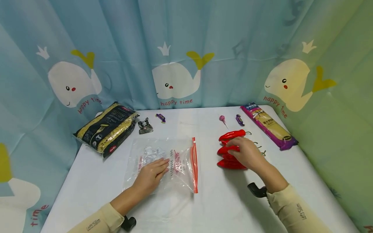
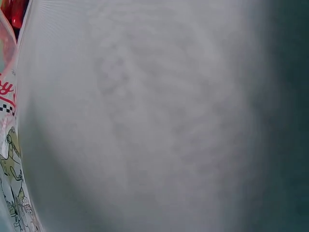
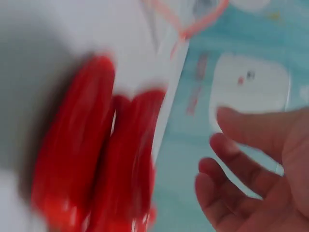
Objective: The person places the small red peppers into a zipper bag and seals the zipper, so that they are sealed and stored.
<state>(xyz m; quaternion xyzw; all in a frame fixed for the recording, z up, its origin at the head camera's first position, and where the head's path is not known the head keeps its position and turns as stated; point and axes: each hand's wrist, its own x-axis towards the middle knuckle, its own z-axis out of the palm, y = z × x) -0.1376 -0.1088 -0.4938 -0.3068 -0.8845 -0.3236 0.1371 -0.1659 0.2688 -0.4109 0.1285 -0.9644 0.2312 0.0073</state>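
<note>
A clear plastic zip bag with red print and a red seal strip lies flat on the table. My left hand rests on it, fingers stretched out. In the left wrist view the print of the bag shows at the left edge; the rest is a blurred pale surface. Several shiny red chili peppers with thin stems lie side by side right of the bag. Over them is my right hand. The right wrist view shows that hand with loosely bent fingers and nothing between them, apart from the blurred peppers.
A black-and-yellow pasta pack lies at the back left, beside a black-wrapped piece and a purple-wrapped candy. Behind the peppers are a lollipop and another purple candy. A purple-edged noodle pack lies back right. Curtains stand behind.
</note>
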